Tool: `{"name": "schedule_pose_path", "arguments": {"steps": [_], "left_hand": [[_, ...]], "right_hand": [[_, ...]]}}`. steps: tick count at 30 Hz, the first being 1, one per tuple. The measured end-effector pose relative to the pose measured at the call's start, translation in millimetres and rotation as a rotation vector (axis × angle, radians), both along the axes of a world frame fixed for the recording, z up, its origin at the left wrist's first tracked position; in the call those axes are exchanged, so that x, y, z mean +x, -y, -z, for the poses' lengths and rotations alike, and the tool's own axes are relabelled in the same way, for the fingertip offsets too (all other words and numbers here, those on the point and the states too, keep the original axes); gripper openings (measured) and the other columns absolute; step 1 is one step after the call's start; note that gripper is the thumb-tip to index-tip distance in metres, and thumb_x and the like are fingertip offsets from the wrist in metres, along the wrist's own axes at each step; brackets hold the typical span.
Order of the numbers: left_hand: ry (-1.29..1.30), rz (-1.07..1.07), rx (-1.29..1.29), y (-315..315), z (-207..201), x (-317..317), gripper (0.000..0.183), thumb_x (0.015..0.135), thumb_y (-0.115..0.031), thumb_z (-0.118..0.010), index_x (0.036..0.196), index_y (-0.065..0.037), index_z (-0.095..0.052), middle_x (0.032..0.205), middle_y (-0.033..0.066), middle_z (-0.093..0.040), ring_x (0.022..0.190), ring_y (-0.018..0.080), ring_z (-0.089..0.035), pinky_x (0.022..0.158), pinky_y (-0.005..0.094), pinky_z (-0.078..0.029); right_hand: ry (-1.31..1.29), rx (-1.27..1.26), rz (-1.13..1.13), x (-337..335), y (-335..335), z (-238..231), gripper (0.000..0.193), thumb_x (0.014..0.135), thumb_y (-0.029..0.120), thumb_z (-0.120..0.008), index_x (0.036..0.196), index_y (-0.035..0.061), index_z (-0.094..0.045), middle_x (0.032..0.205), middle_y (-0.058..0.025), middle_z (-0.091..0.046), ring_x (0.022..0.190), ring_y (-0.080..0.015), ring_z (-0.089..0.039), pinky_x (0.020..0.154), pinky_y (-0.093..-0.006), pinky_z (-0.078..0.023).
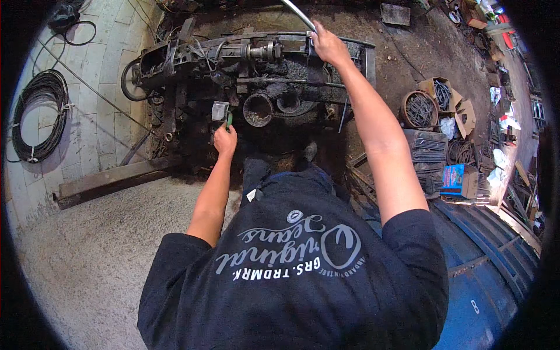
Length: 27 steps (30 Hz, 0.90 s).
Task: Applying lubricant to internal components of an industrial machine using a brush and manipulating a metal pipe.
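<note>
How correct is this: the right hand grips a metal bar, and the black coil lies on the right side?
The side is wrong: in the head view, the black coil lies on the left side. The right hand does grip a metal bar.

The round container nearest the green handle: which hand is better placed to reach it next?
Probably the left hand: it is nearer the round container, holding the green-handled tool; the right hand grips the metal bar farther away.

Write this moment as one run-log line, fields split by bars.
left hand: holds green handle | right hand: grips shiny metal rod | ahead: dark machinery | far left: coiled black cable
</note>
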<state>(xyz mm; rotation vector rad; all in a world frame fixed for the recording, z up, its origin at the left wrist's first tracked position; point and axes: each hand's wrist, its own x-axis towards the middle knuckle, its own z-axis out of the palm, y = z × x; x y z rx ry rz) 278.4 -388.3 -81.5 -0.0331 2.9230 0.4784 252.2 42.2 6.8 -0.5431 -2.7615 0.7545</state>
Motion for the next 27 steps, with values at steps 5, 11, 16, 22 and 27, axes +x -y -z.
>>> {"name": "schedule_pose_path", "arguments": {"steps": [5, 11, 16, 22, 27], "left_hand": [[-0.001, -0.011, 0.03, -3.8, -3.7, 1.4, 0.036, 0.088, -0.027, -0.059, 0.117, -0.006, -0.068, 0.101, 0.023, -0.069, 0.096, 0.0404, -0.065, 0.085, 0.0487, -0.051], [-0.03, -0.007, 0.034, -2.0, -2.5, 2.4, 0.035, 0.088, -0.026, -0.059, 0.116, -0.008, -0.068, 0.1, 0.0232, -0.068, 0.095, 0.0408, -0.065, 0.084, 0.0491, -0.051], [-0.004, -0.01, 0.026, -2.8, -3.5, 1.8, 0.034, 0.088, -0.026, -0.059, 0.115, -0.009, -0.068, 0.099, 0.0231, -0.068, 0.095, 0.0409, -0.065, 0.084, 0.0495, -0.051], [-0.024, 0.003, 0.017, -1.9, 0.0, 1.4, 0.034, 0.087, -0.026, -0.059, 0.115, -0.009, -0.069, 0.098, 0.0232, -0.068, 0.094, 0.0413, -0.065, 0.083, 0.0496, -0.051], [-0.032, 0.014, 0.014, 0.6, 3.6, 0.7, 0.035, 0.087, -0.026, -0.059, 0.115, -0.008, -0.068, 0.099, 0.0234, -0.068, 0.094, 0.0415, -0.065, 0.083, 0.0498, -0.051]], "right_hand": [[-0.005, 0.001, -0.001, 0.4, -2.2, 3.3, 0.049, 0.1, 0.037, -0.041, 0.142, 0.0128, -0.04, 0.108, -0.0262, -0.064, 0.1, -0.0441, -0.062, 0.086, -0.0533, -0.049], [-0.02, -0.006, 0.0, -0.5, -2.8, 5.0, 0.049, 0.1, 0.037, -0.041, 0.142, 0.0125, -0.041, 0.107, -0.0265, -0.064, 0.099, -0.0442, -0.062, 0.085, -0.0537, -0.049], [0.012, -0.03, -0.007, 0.5, -1.1, -0.5, 0.049, 0.1, 0.038, -0.041, 0.142, 0.0127, -0.04, 0.11, -0.0249, -0.064, 0.1, -0.0446, -0.062, 0.086, -0.0537, -0.049], [0.005, -0.01, -0.005, -1.4, -0.5, 1.2, 0.049, 0.1, 0.038, -0.04, 0.142, 0.0132, -0.039, 0.11, -0.0246, -0.064, 0.1, -0.0447, -0.062, 0.086, -0.054, -0.049], [-0.014, -0.014, -0.01, -2.6, -1.7, 6.6, 0.049, 0.1, 0.038, -0.04, 0.142, 0.0135, -0.039, 0.11, -0.0253, -0.064, 0.1, -0.0446, -0.062, 0.086, -0.0541, -0.049]]}}
